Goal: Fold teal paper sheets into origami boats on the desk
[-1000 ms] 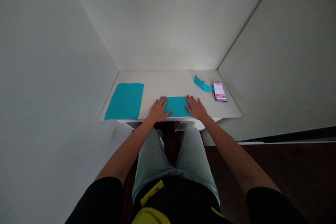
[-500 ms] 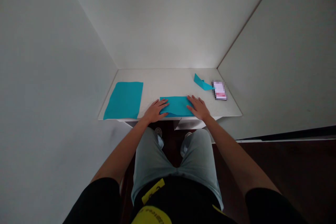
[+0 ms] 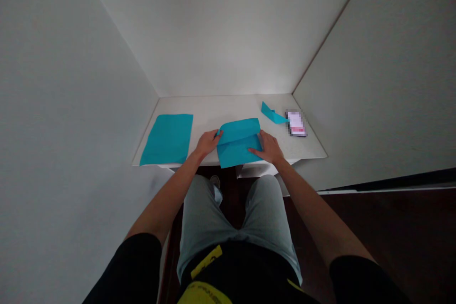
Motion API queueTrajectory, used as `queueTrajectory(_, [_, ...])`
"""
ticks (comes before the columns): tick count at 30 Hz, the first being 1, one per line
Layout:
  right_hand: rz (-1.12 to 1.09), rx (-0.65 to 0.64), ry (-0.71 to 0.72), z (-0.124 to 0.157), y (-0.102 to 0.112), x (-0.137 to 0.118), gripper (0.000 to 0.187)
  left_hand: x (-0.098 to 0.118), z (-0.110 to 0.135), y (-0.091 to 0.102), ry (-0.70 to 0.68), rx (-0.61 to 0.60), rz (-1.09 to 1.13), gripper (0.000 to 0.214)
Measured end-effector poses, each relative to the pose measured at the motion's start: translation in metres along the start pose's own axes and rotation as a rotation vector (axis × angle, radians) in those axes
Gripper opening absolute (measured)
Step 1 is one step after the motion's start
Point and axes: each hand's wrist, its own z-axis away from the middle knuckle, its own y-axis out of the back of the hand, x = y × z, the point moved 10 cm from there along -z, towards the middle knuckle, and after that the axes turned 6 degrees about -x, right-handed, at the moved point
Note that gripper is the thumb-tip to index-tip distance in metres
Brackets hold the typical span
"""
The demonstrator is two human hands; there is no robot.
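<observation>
A folded teal paper sheet [image 3: 238, 145] lies at the front middle of the white table [image 3: 228, 107], its upper layer lifted and curling away from me. My left hand [image 3: 207, 143] pinches the sheet's left edge. At the sheet's right edge rests my right hand [image 3: 270, 147], with its thumb on top of the lower layer and the fingers closed on the paper.
A flat teal sheet [image 3: 166, 138] lies on the table's left part. A small folded teal paper piece [image 3: 270, 114] and a phone [image 3: 296, 123] sit at the back right. White walls close in the table on the left, back and right.
The folded sheet lay flat under both spread hands. Now both hands grip its side edges and the top layer has lifted up and back, opening the fold.
</observation>
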Motion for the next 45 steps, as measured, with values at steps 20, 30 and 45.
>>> queueTrajectory(20, [0.119, -0.064, 0.024, 0.001, -0.004, -0.012, 0.099, 0.044, 0.002, -0.069, -0.166, -0.053, -0.376, 0.079])
queueTrajectory(30, [0.123, -0.103, 0.039, 0.002, -0.005, -0.014, 0.096, -0.017, -0.057, -0.029, 0.164, -0.037, -0.336, 0.088])
queueTrajectory(45, [0.127, -0.073, 0.021, 0.003, -0.005, -0.013, 0.098, 0.083, -0.071, -0.095, -0.181, -0.107, -0.394, 0.078])
